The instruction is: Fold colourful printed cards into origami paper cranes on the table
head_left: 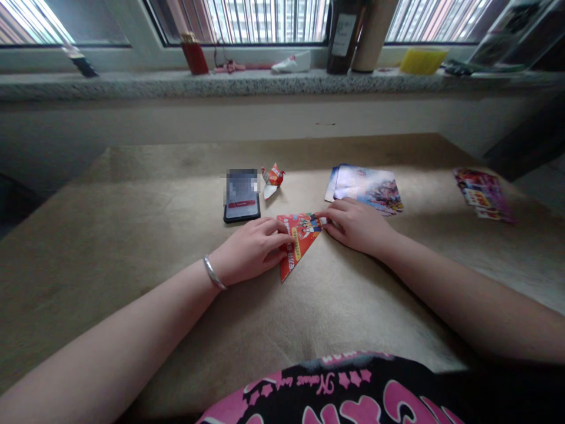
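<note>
A red printed sheet of paper (302, 240), folded to a triangle, lies on the table between my two hands. My left hand (251, 248), with a silver bangle at its wrist, grips the left side of the paper with curled fingers, and its fingertips rest on the print. At the upper right corner my right hand (358, 227) pinches the paper between thumb and fingers, where a small white bit shows. Just beyond the paper stands a small folded paper bird (273, 179) in red and white.
A phone (242, 197) with a lit screen lies beyond my left hand. A stack of printed cards (366, 185) is beyond my right hand, more colourful cards (483, 194) farther right. The windowsill (265, 85) at the back holds a red lighter-like object (194, 56), a dark bottle (342, 41) and a yellow block (424, 60).
</note>
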Demonstrator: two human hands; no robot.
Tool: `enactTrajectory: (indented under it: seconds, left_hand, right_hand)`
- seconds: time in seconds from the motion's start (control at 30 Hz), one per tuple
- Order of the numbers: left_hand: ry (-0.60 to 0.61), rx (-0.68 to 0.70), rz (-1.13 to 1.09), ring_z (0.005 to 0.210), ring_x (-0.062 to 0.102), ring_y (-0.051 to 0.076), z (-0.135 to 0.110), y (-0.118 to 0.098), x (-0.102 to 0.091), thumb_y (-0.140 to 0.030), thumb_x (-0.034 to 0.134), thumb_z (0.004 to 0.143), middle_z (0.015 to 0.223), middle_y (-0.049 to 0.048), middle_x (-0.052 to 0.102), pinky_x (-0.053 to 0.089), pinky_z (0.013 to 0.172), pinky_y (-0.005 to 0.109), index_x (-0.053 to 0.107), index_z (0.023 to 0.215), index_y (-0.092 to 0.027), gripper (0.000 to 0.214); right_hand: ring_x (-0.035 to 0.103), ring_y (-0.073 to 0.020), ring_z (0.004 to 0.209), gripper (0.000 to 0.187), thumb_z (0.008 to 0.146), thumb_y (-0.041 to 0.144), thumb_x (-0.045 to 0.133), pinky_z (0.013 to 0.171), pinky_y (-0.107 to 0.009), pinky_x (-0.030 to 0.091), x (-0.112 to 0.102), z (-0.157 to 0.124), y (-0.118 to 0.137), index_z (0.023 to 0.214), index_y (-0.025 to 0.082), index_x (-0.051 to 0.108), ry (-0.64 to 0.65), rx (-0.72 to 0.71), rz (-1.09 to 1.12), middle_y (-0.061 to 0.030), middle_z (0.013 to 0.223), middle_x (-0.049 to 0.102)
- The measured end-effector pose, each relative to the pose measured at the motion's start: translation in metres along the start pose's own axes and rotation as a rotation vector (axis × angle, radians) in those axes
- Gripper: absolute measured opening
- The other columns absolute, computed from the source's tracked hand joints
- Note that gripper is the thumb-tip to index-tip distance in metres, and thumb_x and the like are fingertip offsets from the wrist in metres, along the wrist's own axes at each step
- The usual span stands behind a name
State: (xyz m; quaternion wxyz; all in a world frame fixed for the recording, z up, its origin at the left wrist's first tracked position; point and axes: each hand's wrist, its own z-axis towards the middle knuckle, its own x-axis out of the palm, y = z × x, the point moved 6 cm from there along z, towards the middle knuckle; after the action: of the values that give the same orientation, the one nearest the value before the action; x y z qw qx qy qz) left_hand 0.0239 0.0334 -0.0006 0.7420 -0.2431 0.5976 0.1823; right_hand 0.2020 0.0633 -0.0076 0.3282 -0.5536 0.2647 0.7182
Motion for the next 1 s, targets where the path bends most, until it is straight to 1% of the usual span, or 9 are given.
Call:
enactTrajectory:
  seconds: [0.07, 0.13, 0.37, 0.5, 0.6, 0.7, 0.8, 0.9, 1.0]
  left_hand:
    - [-0.003, -0.078, 0.007, 0.118, 0.048, 0.023, 0.0, 0.004, 0.003, -0.031, 0.049, 0.089, 0.131, 0.011, 0.051, 0.042, 0.101, 0.04, 0.055, 0.122, -0.018, 0.037]
    - [0.014, -0.143, 0.027, 0.126, 0.042, 0.025, -0.002, 0.008, 0.006, -0.034, 0.048, 0.089, 0.139, 0.0125, 0.044, 0.036, 0.107, 0.04, 0.049, 0.129, -0.015, 0.045]
    - [0.118, -0.22, 0.027, 0.138, 0.027, 0.025, -0.004, 0.012, 0.013, -0.051, 0.047, 0.088, 0.148, 0.0109, 0.032, 0.026, 0.114, 0.04, 0.033, 0.141, -0.013, 0.067]
    - [0.156, -0.278, 0.026, 0.14, 0.022, 0.025, -0.004, 0.015, 0.017, -0.055, 0.044, 0.088, 0.151, 0.0111, 0.026, 0.022, 0.115, 0.041, 0.029, 0.143, -0.012, 0.071]
    - [0.127, -0.312, 0.015, 0.14, 0.021, 0.026, -0.004, 0.015, 0.018, -0.056, 0.043, 0.088, 0.15, 0.0129, 0.027, 0.023, 0.115, 0.042, 0.03, 0.142, -0.01, 0.072]
    - [0.096, -0.305, -0.005, 0.139, 0.025, 0.027, -0.003, 0.013, 0.017, -0.056, 0.046, 0.086, 0.148, 0.0141, 0.031, 0.024, 0.114, 0.042, 0.032, 0.14, -0.011, 0.072]
    - [0.112, -0.308, -0.022, 0.138, 0.026, 0.026, -0.002, 0.011, 0.016, -0.054, 0.049, 0.086, 0.149, 0.0137, 0.03, 0.024, 0.114, 0.041, 0.032, 0.141, -0.012, 0.071]
    - [0.129, -0.316, -0.041, 0.138, 0.027, 0.025, -0.001, 0.008, 0.014, -0.049, 0.05, 0.086, 0.149, 0.0119, 0.03, 0.025, 0.115, 0.041, 0.03, 0.142, -0.013, 0.069]
    - [0.099, -0.298, -0.064, 0.137, 0.029, 0.024, -0.001, 0.004, 0.013, -0.044, 0.05, 0.087, 0.148, 0.0112, 0.033, 0.027, 0.114, 0.041, 0.029, 0.142, -0.015, 0.066]
  right_hand:
    - [0.057, -0.0226, 0.096, 0.031, 0.09, 0.028, 0.043, 0.082, -0.035, 0.045, 0.0, 0.001, 0.001, 0.109, 0.017, 0.065, 0.0, -0.011, 0.026, -0.0102, 0.104, 0.066]
    - [0.057, -0.0226, 0.099, 0.03, 0.09, 0.027, 0.044, 0.085, -0.036, 0.045, 0.0, 0.001, 0.002, 0.109, 0.017, 0.064, 0.005, -0.032, 0.052, -0.0098, 0.11, 0.065]
    - [0.058, -0.0229, 0.098, 0.03, 0.089, 0.026, 0.045, 0.088, -0.038, 0.046, -0.001, 0.003, 0.003, 0.109, 0.017, 0.065, -0.008, -0.063, 0.083, -0.0087, 0.113, 0.066]
    - [0.057, -0.0223, 0.101, 0.029, 0.091, 0.027, 0.045, 0.087, -0.037, 0.046, 0.0, 0.003, 0.001, 0.109, 0.019, 0.066, -0.039, -0.016, 0.071, -0.0082, 0.114, 0.065]
    - [0.058, -0.023, 0.096, 0.027, 0.09, 0.03, 0.047, 0.08, -0.035, 0.046, -0.002, 0.003, -0.002, 0.101, 0.018, 0.068, -0.067, 0.083, 0.011, -0.0105, 0.107, 0.065]
    - [0.059, -0.023, 0.088, 0.029, 0.09, 0.035, 0.047, 0.07, -0.033, 0.045, -0.003, 0.001, -0.001, 0.092, 0.017, 0.069, -0.028, 0.153, -0.052, -0.01, 0.096, 0.066]
    - [0.059, -0.0222, 0.087, 0.032, 0.091, 0.038, 0.045, 0.068, -0.032, 0.044, -0.005, -0.001, 0.005, 0.093, 0.019, 0.07, -0.001, 0.149, -0.06, -0.0085, 0.093, 0.066]
    - [0.059, -0.0223, 0.087, 0.034, 0.091, 0.039, 0.044, 0.07, -0.032, 0.044, -0.006, -0.001, 0.011, 0.1, 0.018, 0.07, 0.014, 0.126, -0.062, -0.01, 0.094, 0.066]
    - [0.059, -0.0232, 0.088, 0.035, 0.09, 0.039, 0.045, 0.075, -0.034, 0.045, -0.006, 0.0, 0.015, 0.103, 0.017, 0.069, 0.018, 0.109, -0.051, -0.0108, 0.096, 0.066]
